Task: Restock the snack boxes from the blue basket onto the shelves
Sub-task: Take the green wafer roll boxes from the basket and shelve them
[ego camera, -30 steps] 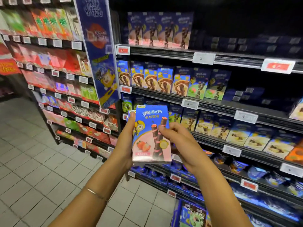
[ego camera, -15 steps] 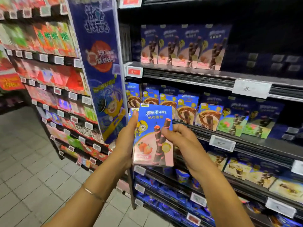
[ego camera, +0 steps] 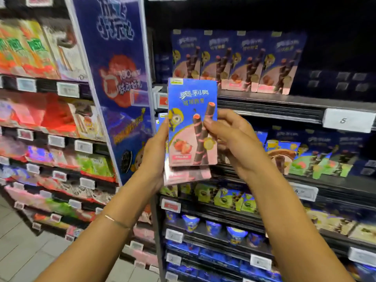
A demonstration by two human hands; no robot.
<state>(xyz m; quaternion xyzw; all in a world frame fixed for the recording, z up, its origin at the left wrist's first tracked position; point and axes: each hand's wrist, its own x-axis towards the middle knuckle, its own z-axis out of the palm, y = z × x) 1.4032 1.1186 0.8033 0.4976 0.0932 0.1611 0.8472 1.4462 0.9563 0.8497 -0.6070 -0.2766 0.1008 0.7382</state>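
A blue and pink strawberry wafer-roll snack box point(ego camera: 192, 123) stands upright in front of the shelves, pinched by my right hand point(ego camera: 234, 139) at its right edge. Behind it sits a small stack of the same boxes point(ego camera: 187, 175), gripped by my left hand point(ego camera: 154, 153) from the left side. The front box rides higher than the stack. A row of matching strawberry boxes point(ego camera: 236, 62) stands on the upper shelf point(ego camera: 284, 100) just above and behind. The blue basket is out of view.
Chocolate and green-flavour boxes point(ego camera: 317, 157) fill the shelf below. Cups and packs point(ego camera: 215, 228) line the lower shelves. A blue promotional banner point(ego camera: 120, 82) divides this bay from red and green snack shelves point(ego camera: 46, 110) at left. Tiled floor point(ego camera: 18, 251) lies lower left.
Both hands have lifted the boxes toward the upper shelf, and the view has tilted up. My right hand has slid the front box up off the stack held in my left hand.
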